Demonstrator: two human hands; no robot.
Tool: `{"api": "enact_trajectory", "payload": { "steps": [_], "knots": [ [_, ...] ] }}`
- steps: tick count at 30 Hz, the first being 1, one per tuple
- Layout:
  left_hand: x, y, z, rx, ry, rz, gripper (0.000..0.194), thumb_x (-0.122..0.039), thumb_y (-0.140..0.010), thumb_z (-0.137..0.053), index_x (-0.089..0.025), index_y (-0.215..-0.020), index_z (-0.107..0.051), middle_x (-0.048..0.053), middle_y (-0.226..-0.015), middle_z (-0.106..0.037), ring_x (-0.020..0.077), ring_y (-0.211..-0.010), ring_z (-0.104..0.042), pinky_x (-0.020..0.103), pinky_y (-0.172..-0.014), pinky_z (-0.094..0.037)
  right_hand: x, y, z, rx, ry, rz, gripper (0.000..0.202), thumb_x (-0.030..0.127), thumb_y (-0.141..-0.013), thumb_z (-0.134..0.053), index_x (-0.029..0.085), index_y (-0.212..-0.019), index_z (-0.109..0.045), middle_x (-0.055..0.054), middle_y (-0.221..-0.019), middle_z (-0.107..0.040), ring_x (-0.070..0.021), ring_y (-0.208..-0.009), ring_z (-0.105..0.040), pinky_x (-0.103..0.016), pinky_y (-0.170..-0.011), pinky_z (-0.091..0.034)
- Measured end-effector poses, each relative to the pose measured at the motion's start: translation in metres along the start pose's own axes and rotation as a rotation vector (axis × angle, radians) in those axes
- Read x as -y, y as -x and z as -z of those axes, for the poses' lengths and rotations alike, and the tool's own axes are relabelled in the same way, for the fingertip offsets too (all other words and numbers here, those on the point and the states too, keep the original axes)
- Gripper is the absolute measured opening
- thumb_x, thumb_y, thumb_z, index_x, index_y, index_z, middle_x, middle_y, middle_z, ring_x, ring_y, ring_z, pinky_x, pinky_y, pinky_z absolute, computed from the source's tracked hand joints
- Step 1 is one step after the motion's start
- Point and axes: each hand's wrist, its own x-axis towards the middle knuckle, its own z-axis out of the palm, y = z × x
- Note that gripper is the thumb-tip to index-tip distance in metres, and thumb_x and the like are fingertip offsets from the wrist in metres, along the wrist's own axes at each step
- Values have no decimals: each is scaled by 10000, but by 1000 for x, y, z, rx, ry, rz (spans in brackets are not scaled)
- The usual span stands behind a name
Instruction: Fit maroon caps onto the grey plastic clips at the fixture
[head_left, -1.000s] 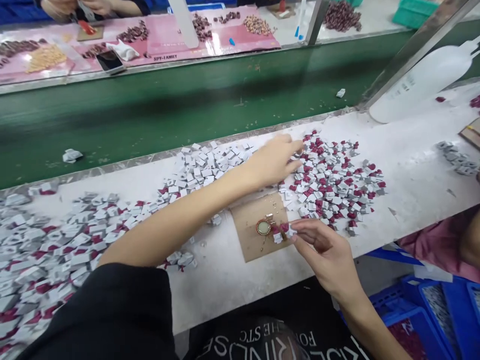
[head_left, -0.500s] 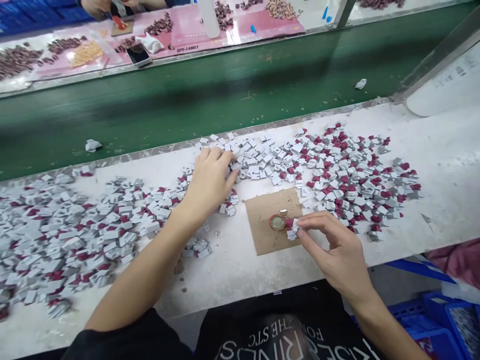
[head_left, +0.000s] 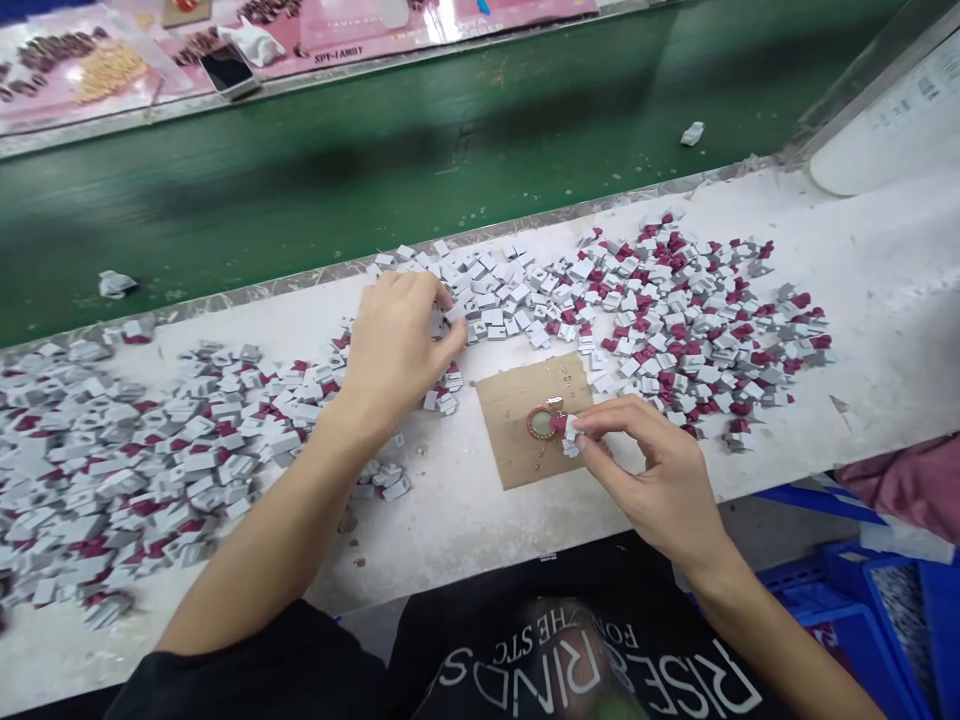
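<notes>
My right hand (head_left: 656, 475) pinches a small grey-and-maroon plastic piece (head_left: 570, 436) between thumb and forefinger. The piece's maroon end points left, at the rim of a small round dish (head_left: 541, 424) with a beaded reddish edge. Under the dish lies a square of brown cardboard (head_left: 510, 455). Farther left, my left hand (head_left: 397, 335) is at the edge of a heap of plain grey plastic pieces (head_left: 495, 290). Its thumb and fingertips close on a small grey plastic piece (head_left: 453, 314), partly hidden by the fingers.
Many grey-and-maroon pieces cover the table at left (head_left: 142, 470) and right (head_left: 697, 330). Beyond runs a green conveyor belt (head_left: 420, 170) with crumpled white scraps. A phone (head_left: 229, 72) lies on the far pink bench. Blue bins (head_left: 832, 610) stand below at right.
The head view has shifted, so the scene sits higher and further left. My left thumb and fingers have closed on a grey piece. The right-hand piece's maroon end stays at the dish.
</notes>
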Motion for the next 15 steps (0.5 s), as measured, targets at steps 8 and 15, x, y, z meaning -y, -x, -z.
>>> {"api": "enact_trajectory", "payload": {
  "steps": [8, 15],
  "knots": [
    [-20, 36, 15, 18, 685, 146, 229, -311, -917, -907, -319, -1081, -748, 52, -1165, -809, 273, -1056, -774, 447, -929, -660, -5, -1, -3, 37, 8, -11, 177, 118, -1054, -708, 278, -1055, -784, -47, -1045, -811, -223, -930, -773, -373, -805, -647],
    [-21, 56, 6, 187, 865, 319, 231, -407, -909, -942, -281, -1095, -889, 95, -1084, -857, 291, -1063, -803, 425, -955, -680, -5, -2, -3, 33, 11, 1, 190, 98, -1038, -724, 275, -1060, -791, -41, -1056, -819, -217, -953, -786, -358, -811, -653]
  ]
}}
